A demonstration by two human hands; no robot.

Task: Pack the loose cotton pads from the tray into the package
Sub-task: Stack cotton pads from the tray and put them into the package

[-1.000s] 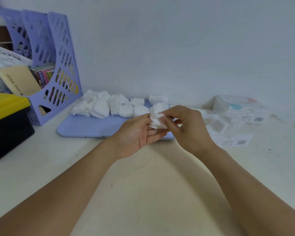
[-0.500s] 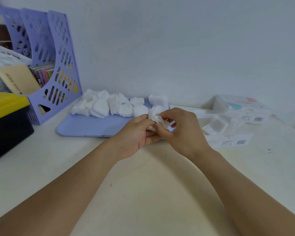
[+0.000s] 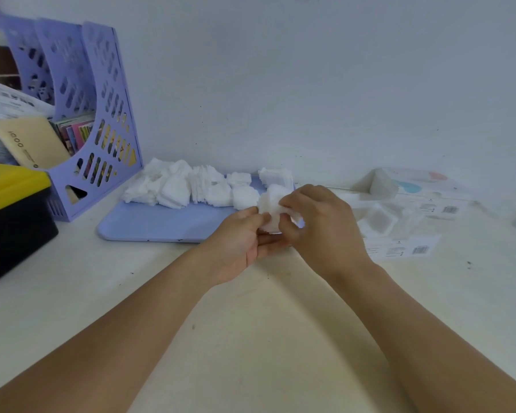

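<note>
A lilac tray (image 3: 161, 226) lies on the table with several heaps of white cotton pads (image 3: 191, 189) along its far side. Just in front of the tray's right end, my left hand (image 3: 239, 242) and my right hand (image 3: 319, 225) meet around a small stack of cotton pads (image 3: 270, 208). The left hand cups the stack from below with thumb on top; the right hand's fingers curl over its right side. To the right lie clear plastic packages (image 3: 379, 222) with barcode labels, one holding pads.
A lilac perforated file rack (image 3: 102, 120) with papers stands at the back left. A black box with a yellow lid (image 3: 9, 210) sits at the left edge. More flat packaging (image 3: 429, 192) lies by the wall at right. The pale tabletop (image 3: 251, 323) stretches toward me.
Both hands kept working the stack in place; the pads rose a little and now show more above the fingers. The right hand's fingers closed further over them.
</note>
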